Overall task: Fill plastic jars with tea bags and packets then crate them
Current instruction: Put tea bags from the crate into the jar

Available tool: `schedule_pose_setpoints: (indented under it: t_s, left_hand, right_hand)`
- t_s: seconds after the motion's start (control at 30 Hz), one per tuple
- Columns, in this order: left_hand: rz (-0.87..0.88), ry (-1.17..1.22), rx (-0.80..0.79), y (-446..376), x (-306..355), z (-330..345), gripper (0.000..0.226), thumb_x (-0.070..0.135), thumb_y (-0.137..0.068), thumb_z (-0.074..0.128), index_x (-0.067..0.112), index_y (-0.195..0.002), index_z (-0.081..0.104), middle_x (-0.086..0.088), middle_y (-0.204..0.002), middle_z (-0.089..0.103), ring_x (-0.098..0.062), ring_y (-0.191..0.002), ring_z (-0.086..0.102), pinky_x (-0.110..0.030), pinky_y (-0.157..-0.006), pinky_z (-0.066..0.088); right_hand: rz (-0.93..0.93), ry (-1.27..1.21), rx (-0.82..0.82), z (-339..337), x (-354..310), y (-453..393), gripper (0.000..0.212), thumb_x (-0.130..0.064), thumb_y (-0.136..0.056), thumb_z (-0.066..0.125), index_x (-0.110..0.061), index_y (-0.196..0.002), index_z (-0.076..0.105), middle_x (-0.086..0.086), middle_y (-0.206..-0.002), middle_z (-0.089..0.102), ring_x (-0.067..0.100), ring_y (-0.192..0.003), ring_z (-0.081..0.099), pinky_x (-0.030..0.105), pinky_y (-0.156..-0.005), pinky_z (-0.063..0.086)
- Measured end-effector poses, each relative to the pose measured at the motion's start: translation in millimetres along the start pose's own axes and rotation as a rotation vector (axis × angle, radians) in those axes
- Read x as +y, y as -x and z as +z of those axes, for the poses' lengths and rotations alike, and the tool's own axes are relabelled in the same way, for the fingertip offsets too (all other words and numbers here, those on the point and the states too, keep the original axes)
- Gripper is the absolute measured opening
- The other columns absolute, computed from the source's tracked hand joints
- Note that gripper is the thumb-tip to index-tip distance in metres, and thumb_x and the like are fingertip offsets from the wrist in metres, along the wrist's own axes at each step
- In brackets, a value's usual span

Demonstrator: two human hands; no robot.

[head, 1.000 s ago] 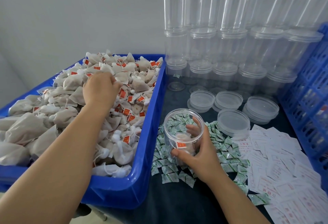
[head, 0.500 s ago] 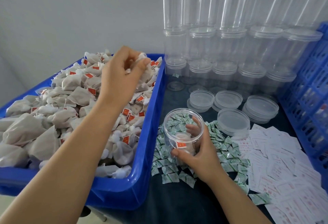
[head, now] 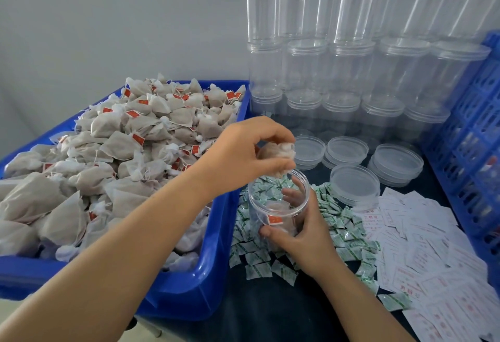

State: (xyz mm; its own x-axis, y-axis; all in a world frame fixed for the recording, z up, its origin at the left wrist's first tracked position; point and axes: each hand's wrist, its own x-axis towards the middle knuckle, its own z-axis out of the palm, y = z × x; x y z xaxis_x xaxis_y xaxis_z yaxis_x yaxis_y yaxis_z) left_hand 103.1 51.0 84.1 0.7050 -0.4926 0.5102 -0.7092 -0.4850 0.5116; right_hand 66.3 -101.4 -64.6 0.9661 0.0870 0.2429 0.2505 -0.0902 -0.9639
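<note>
Carrying a tea bag pinched in its grip, the left hand has swung out of the blue tub of tea bags, where it was digging a second ago, and now hangs right over the mouth of the open plastic jar. The right hand keeps its grip wrapped round that jar on the bench, among the green-printed packets. With only a few bags visible inside, filling looks barely begun.

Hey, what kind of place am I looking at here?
Likely a small tea packing workstation: a blue bin heaped with tea bags, stacked empty jars, and loose packets on the table.
</note>
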Motion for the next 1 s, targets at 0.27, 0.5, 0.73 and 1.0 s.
schedule_pose_setpoints:
  t_s: [0.27, 0.5, 0.73, 1.0]
  left_hand:
    - [0.015, -0.113, -0.231, 1.7, -1.0, 0.3, 0.026, 0.02, -0.075, 0.08, 0.014, -0.097, 0.067, 0.005, -0.094, 0.063, -0.006, -0.085, 0.056, -0.012, -0.073, 0.044]
    - [-0.009, -0.149, -0.317, 3.4, 0.9, 10.1, 0.028, 0.02, -0.073, 0.08, 0.012, -0.094, 0.063, 0.004, -0.091, 0.061, -0.005, -0.083, 0.052, -0.016, -0.073, 0.042]
    - [0.026, -0.191, -0.426, 2.6, 3.6, 16.9, 0.021, 0.009, -0.08, 0.071, 0.008, -0.1, 0.065, 0.001, -0.097, 0.061, -0.005, -0.087, 0.049, -0.014, -0.079, 0.04]
    - [-0.001, -0.137, -0.457, 2.3, 3.3, 18.2, 0.017, 0.012, -0.085, 0.067, 0.013, -0.102, 0.064, 0.006, -0.096, 0.063, -0.003, -0.087, 0.054, -0.016, -0.081, 0.045]
  right_hand:
    - [-0.061, -0.058, -0.024, 1.2, -2.7, -2.4, 0.086, -0.041, -0.058, 0.089, -0.069, -0.124, 0.042, -0.03, -0.123, 0.058, 0.0, -0.115, 0.062, 0.015, -0.083, 0.053]
    - [-0.083, -0.079, -0.008, 1.5, -2.3, -3.4, 0.085, -0.037, -0.06, 0.089, -0.063, -0.129, 0.044, -0.02, -0.127, 0.063, 0.004, -0.116, 0.063, 0.013, -0.086, 0.051]
    - [-0.062, -0.106, -0.018, 1.7, 2.6, -3.4, 0.094, -0.034, -0.061, 0.089, -0.037, -0.142, 0.04, -0.011, -0.129, 0.064, 0.011, -0.119, 0.063, 0.018, -0.089, 0.051]
    - [-0.084, -0.086, -0.015, 1.3, 0.3, -4.3, 0.088, -0.032, -0.063, 0.087, -0.05, -0.136, 0.042, -0.015, -0.128, 0.063, 0.007, -0.118, 0.062, 0.015, -0.088, 0.05]
